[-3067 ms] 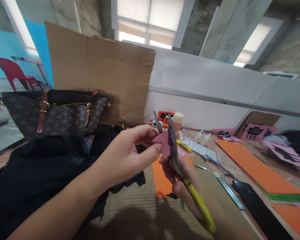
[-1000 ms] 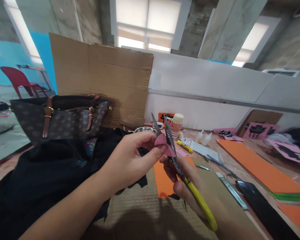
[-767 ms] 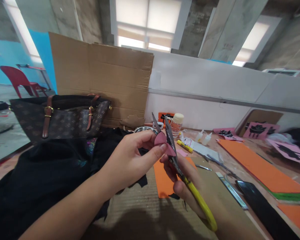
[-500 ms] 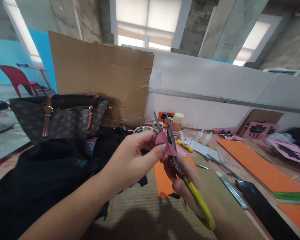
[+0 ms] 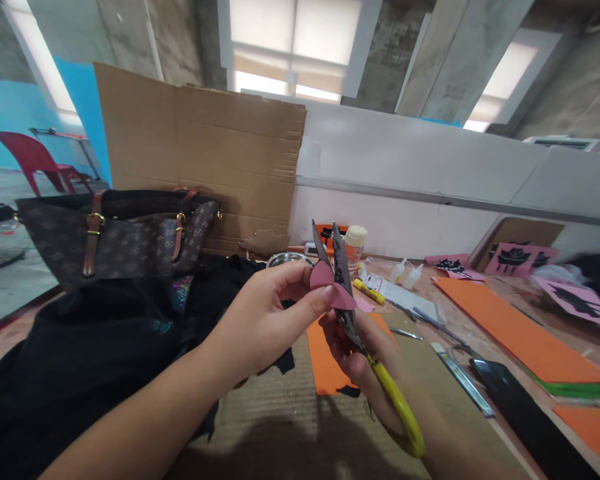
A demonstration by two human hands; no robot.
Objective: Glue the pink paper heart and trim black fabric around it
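Between the thumb and fingers of my left hand [image 5: 275, 313] is a small piece of pink paper [image 5: 325, 279] with a rounded edge. My right hand [image 5: 363, 353] grips a pair of scissors [image 5: 347, 320] by its yellow handles. The blades point up and away from me and stand slightly apart, with the pink paper at them. Part of the far blade is hidden behind the paper. Below both hands lie an orange sheet [image 5: 325, 373] and a scrap of black cloth [image 5: 349, 391] on a cardboard mat [image 5: 260, 427].
Black fabric [image 5: 95, 347] and a brown handbag [image 5: 125, 240] fill the left side. At the right are a black phone [image 5: 525, 413], a box cutter [image 5: 463, 380] and orange sheets [image 5: 520, 327]. A yellow glue stick [image 5: 369, 291] and a bottle [image 5: 354, 247] stand farther back.
The scissor blades have drawn slightly closer together, and the yellow handle has shifted a little to the left. My left hand still holds the pink paper in nearly the same place.
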